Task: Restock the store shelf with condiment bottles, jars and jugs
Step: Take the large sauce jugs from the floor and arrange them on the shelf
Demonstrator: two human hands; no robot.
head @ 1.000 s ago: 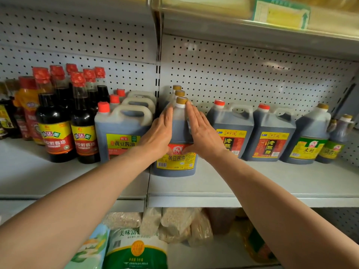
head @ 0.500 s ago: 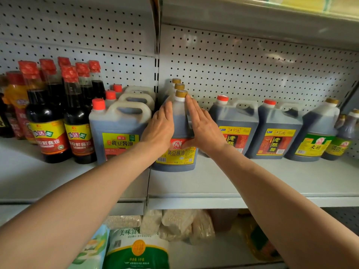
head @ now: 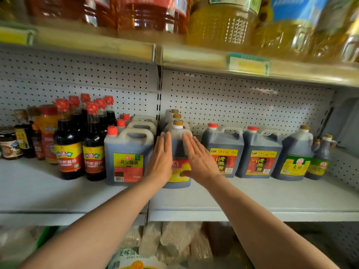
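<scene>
— Where do the hands sit?

— Centre of the frame, either side of the gold-capped jug. The left hand lies flat along its left flank, fingers straight and together, pointing up. The right hand mirrors it on the right flank, fingers straight, thumb reaching across the yellow and red label low on the front.

— Gripping it?

— No curl in either hand; straight fingers rest against the sides. Whether the palms truly press or only touch, I cannot tell from this angle.

— And the jug itself?

— Upright on the middle shelf, front of a row of three like jugs whose gold caps line up behind it toward the pegboard back wall.

— Neighbours?

— Just beside it, left of centre, a red-capped soy sauce jug with two more behind. Farther left, tall dark bottles with red caps, and a small jar at the left edge. Right of centre, two red-capped vinegar jugs, near each other, then a green-labelled jug and a smaller bottle at the far right.

— Above and below?

— Across the top of the frame, blurred oil bottles stand on the upper shelf. At the bottom, pale bagged goods fill the lower shelf.
</scene>
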